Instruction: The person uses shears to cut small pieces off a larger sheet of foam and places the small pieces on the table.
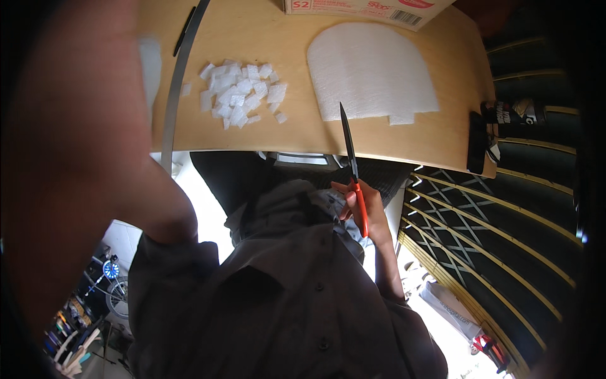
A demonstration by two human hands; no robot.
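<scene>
My right hand (376,211) is closed round the red handles of a pair of scissors (351,148). Their dark blades look closed and point away from me, the tip just over the near edge of a white foam sheet (372,69). This sheet lies on the wooden table (297,136), rounded at its far side, with a small tab at its near edge. Left of it is a loose heap of small white foam squares (240,91). My left arm (82,145) is raised, large and blurred at the left; its hand is out of view.
A long metal strip (172,107), perhaps a ruler, crosses the table's left side beside a black pen (184,31). A printed cardboard box (360,9) stands at the far edge. Near the right edge are a black flat object (476,142) and a dark cylinder (514,112). A folding lattice gate (486,221) stands at the right.
</scene>
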